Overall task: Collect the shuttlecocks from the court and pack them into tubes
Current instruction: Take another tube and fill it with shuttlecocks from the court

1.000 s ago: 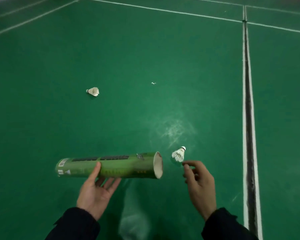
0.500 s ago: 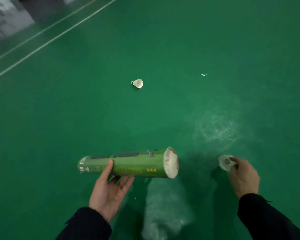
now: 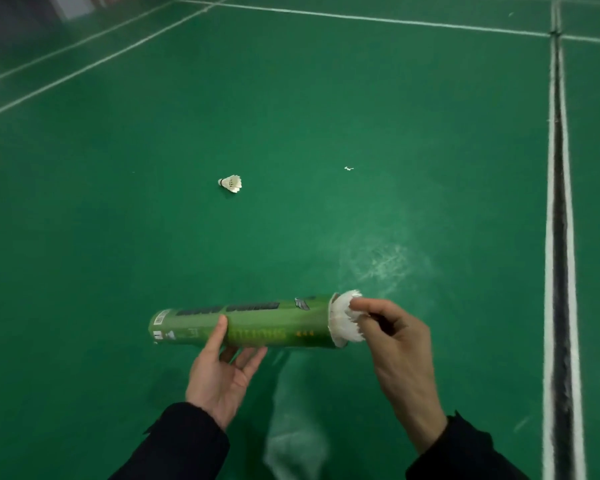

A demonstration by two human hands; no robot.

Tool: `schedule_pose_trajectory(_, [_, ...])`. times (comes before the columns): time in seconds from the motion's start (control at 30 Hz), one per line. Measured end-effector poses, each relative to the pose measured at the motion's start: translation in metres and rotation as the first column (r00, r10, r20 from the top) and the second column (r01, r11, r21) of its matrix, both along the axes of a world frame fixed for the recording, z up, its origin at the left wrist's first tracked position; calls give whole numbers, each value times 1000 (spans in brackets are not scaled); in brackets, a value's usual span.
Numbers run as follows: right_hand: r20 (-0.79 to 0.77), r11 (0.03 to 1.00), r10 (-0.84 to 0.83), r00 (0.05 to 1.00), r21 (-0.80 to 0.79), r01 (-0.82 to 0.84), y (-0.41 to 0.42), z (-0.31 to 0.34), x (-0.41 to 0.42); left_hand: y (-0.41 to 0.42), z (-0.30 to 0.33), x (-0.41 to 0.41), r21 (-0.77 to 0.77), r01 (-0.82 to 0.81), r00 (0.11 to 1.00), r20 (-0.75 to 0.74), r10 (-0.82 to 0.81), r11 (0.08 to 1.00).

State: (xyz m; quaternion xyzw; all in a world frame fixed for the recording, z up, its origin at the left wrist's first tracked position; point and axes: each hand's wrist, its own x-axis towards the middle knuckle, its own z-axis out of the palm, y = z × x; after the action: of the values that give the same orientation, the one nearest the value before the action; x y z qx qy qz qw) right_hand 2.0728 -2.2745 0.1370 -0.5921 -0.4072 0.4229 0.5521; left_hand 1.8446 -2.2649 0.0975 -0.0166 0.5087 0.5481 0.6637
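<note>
Shuttlecock collection is part done, judged from the present layout. Court floor (image 3: 291, 98), green with white lines, extends well beyond both grips. Tube (image 3: 253, 323), green, is held level over the floor by the left hand (image 3: 222, 368), thumb on top and fingers curled loosely beneath near its closed end. Right hand (image 3: 395, 344) pinches a white shuttlecock (image 3: 347, 320) between thumb and fingertips at the tube's open mouth, feather skirt outermost; seating depth cannot be determined owing to blur. Second shuttlecock (image 3: 231, 183) lies on its side on the floor, well forward of the left-hand grip, not yet collected. Small white fragment (image 3: 349, 168), possibly feather, lies forward of the right-hand grip. Tube contents and cap are not visible.
</note>
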Motion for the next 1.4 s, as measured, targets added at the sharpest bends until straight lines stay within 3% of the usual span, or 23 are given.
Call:
schedule_pose_trajectory(0.07, [194,992,97,976,65,-111,-7,6,-8,-7,3,-2,0,-13,1000,14,13,1000])
schedule_pose_trajectory(0.13, [419,969,170,892,95,-229,-16,11,-15,-13,8,-7,-8,-43,998,37,43,999])
schedule_pose_trajectory(0.23, [634,964,108,766,122,-237,-28,16,-22,-22,16,-16,-1,-59,996,64,59,998])
schedule_pose_trajectory(0.3, [685,944,-31,728,259,-203,-34,23,-27,-28,20,-21,14,-61,996,73,60,998])
schedule_pose_trajectory(0.37, [704,900,-59,708,345,-268,-39,30,-34,-33,25,-26,29,-62,995,78,60,998])
schedule_pose_trajectory(0.53, [777,854,195,598,165,-493,-46,37,-55,-41,33,-37,57,-85,992,102,79,995])
schedule_pose_trajectory(0.77, [670,822,365,647,95,-562,-50,55,-74,-53,40,-59,46,-102,989,109,96,994])
schedule_pose_trajectory(0.97, [643,868,253,723,178,-463,-60,108,-104,-67,70,-91,66,-134,975,185,120,989])
schedule_pose_trajectory(1.17, [688,802,295,663,198,-563,-44,164,-134,-62,111,-132,92,-235,950,234,209,968])
schedule_pose_trajectory(1.4, [517,861,384,765,97,-499,58,125,-165,25,88,-165,64,-387,902,234,363,920])
